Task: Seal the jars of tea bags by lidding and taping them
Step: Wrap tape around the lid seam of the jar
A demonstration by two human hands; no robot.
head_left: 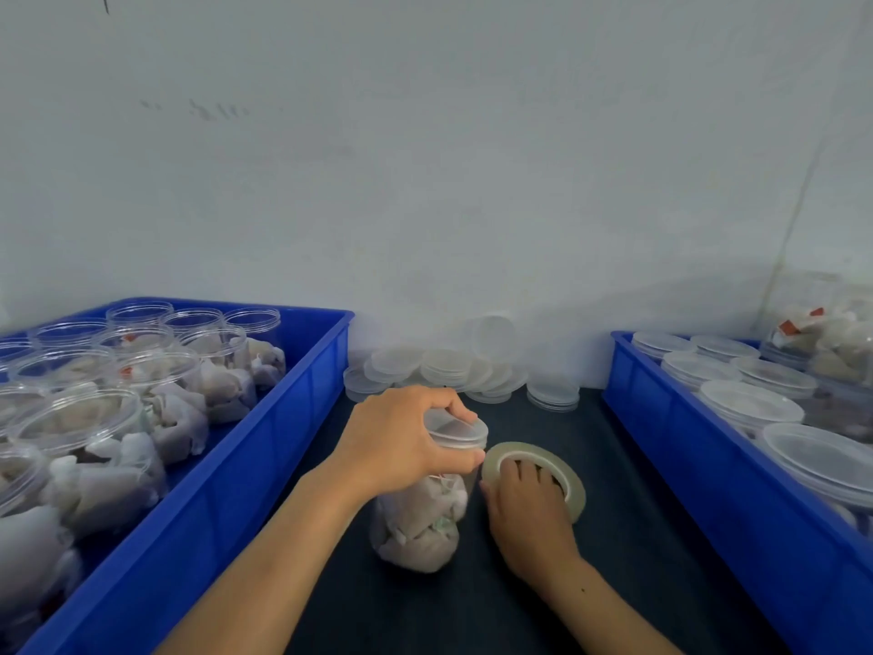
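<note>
The left hand (401, 442) curls over the top of a clear jar (425, 503) of tea bags, fingers and thumb clamped round its translucent lid (460, 430). The jar stands low in the middle of the frame on the dark bench (637, 536), its long axis roughly upright, lid end tipped slightly toward the right. Just right of it the right hand (524, 503) grips a roll of clear tape (538, 470), fingers hooked into the core; the roll stands tilted on edge, its hole facing the camera. Behind, at centre frame, loose lids (453, 366) are heaped against the wall. At lower left a blue crate (302, 385) holds open, filled jars; at right another blue crate (661, 418) holds lidded ones.
</note>
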